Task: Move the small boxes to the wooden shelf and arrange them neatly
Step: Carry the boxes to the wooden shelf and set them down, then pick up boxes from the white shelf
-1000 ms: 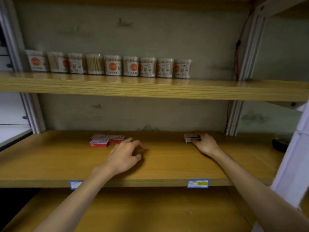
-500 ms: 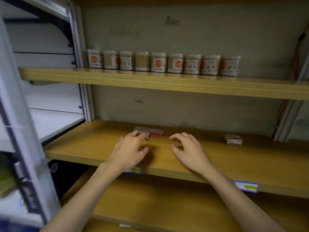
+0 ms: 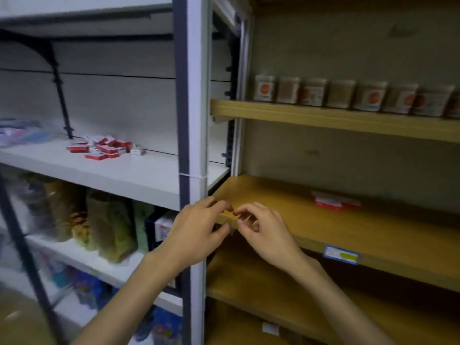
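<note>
both hands in front of the left front corner of the wooden shelf. left hand and right hand are close together, fingertips nearly meeting; fingers loosely curled, nothing visible in either, so both read as released. cannot tell if any fingertip touches the shelf edge.

small boxes: a loose heap of red-and-white boxes lies on the white shelf to the left, unsorted, some overlapping; one white box sits at the heap's right end, just beside it. two red boxes already lie on the wooden shelf toward the back, side by side and touching, well apart from the hands.

upper wooden shelf carries a row of clear tubs with orange labels, blurred. a white-and-dark post separates the two shelf units. blue price tag on the wooden shelf's front edge. bagged goods on the white unit's lower shelf, blurred.
</note>
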Action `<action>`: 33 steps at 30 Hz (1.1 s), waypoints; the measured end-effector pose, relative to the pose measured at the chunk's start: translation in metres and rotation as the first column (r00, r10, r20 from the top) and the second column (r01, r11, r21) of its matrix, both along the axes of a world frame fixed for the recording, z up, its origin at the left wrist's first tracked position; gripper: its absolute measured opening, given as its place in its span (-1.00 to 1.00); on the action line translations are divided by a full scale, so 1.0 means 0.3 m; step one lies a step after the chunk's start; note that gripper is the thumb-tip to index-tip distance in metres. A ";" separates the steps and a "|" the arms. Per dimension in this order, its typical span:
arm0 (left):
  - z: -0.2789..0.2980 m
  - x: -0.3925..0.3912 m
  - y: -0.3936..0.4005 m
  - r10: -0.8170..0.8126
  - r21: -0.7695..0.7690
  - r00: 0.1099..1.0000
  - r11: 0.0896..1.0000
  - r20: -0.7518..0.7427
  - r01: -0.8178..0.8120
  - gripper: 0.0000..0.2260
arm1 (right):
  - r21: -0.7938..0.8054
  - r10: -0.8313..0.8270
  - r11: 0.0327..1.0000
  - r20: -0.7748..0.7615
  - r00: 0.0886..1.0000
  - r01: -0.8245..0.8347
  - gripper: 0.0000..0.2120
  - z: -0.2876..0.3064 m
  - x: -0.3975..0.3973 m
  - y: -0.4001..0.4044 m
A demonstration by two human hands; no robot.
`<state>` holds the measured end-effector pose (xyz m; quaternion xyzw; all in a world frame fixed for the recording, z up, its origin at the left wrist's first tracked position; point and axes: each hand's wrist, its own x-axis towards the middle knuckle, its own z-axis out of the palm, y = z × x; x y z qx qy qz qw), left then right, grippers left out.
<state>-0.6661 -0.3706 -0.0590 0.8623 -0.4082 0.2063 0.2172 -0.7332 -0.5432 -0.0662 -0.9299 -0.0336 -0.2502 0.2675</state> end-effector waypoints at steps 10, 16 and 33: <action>-0.023 0.312 0.568 0.184 0.019 0.982 0.983 0.053 -0.185 -0.75 | -0.047 0.102 0.994 -0.033 0.994 -0.103 -0.84 0.006 0.387 0.550; -0.027 0.571 0.799 0.251 0.038 0.968 0.967 0.000 -0.251 -0.74 | -0.073 0.101 0.992 -0.029 0.994 -0.103 -0.85 0.028 0.654 0.745; 0.087 1.413 1.110 0.253 0.100 0.967 0.963 -0.006 -0.251 -0.71 | -0.150 -0.046 0.987 0.024 0.999 0.049 -0.83 0.174 1.423 0.976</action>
